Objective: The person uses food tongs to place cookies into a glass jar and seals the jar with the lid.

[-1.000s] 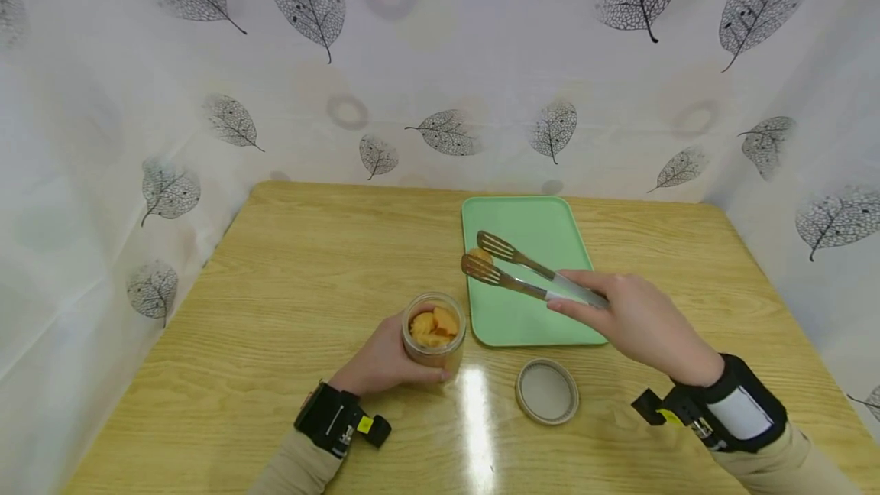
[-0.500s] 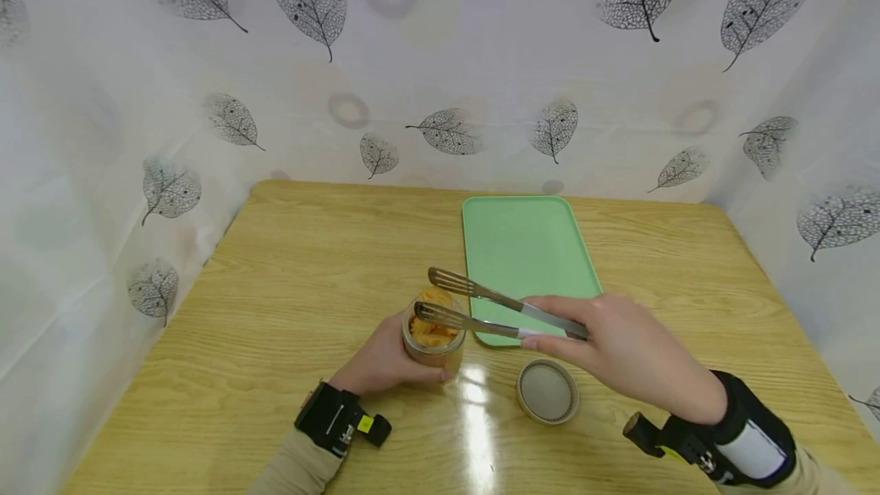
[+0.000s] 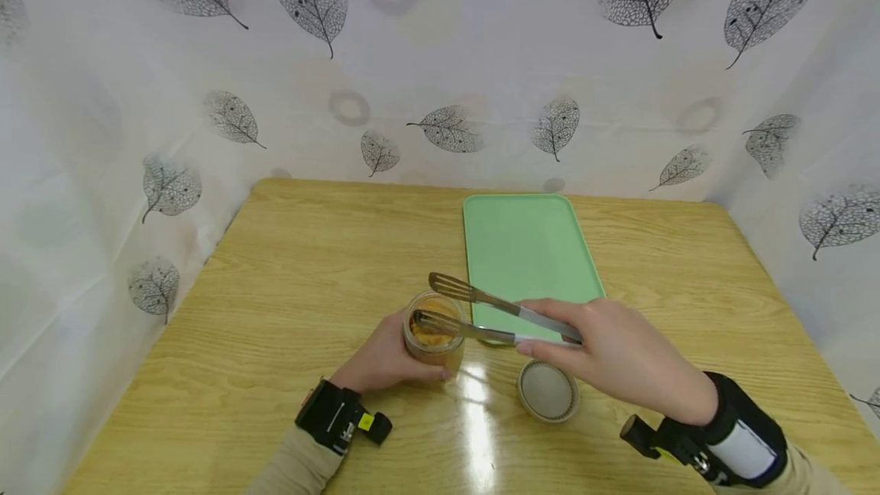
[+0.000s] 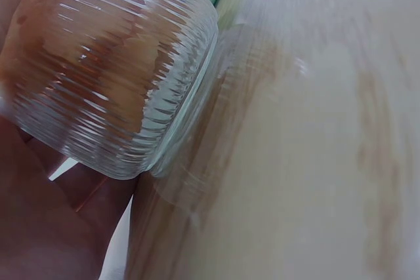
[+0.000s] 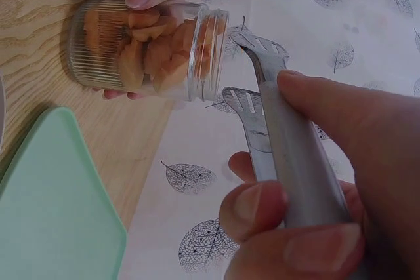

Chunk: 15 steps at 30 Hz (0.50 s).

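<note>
A ribbed glass jar [image 5: 146,50] stands on the table, nearly full of orange-brown food pieces [image 3: 429,334]. My left hand [image 3: 385,357] grips the jar round its side, thumb in front. In my right hand [image 3: 622,354] I hold metal tongs [image 3: 491,331] by their grey handles. The slotted tong heads hang above the jar's mouth, spread apart, with nothing between them. In the right wrist view both heads are outside the jar, just past its rim. The left wrist view shows the jar's ribbed wall [image 4: 118,63] against my palm.
A green tray [image 3: 522,243] lies behind the jar, to the right. In front of the tray a round lid [image 3: 548,390] rests on the wooden table [image 3: 330,250]. A leaf-patterned cloth [image 3: 467,52] hangs round the table's back and sides.
My right hand has carried the tongs left from over the tray to above the jar. The round piece between the tong heads has gone into the jar. My left hand has stayed put.
</note>
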Motion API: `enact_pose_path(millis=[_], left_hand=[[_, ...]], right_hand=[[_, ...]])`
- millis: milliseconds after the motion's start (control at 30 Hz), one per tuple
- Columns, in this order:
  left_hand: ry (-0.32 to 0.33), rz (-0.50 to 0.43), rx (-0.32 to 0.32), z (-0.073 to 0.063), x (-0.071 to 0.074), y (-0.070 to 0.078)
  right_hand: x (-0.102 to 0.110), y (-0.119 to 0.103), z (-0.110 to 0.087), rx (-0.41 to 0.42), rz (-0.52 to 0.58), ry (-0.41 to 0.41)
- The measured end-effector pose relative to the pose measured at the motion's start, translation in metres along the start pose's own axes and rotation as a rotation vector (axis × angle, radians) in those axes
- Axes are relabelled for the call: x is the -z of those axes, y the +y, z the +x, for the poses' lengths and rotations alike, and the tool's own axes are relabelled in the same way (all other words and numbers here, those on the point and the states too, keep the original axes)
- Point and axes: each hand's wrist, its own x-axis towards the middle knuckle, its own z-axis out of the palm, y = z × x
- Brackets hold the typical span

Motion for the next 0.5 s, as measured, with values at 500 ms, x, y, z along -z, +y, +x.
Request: enact_pose_path(millis=[500], left_hand=[[-0.008,-0.023,0.019,0.0,0.001,0.004]], right_hand=[[0.015,0.016,-0.001,-0.1,0.054,0.151]])
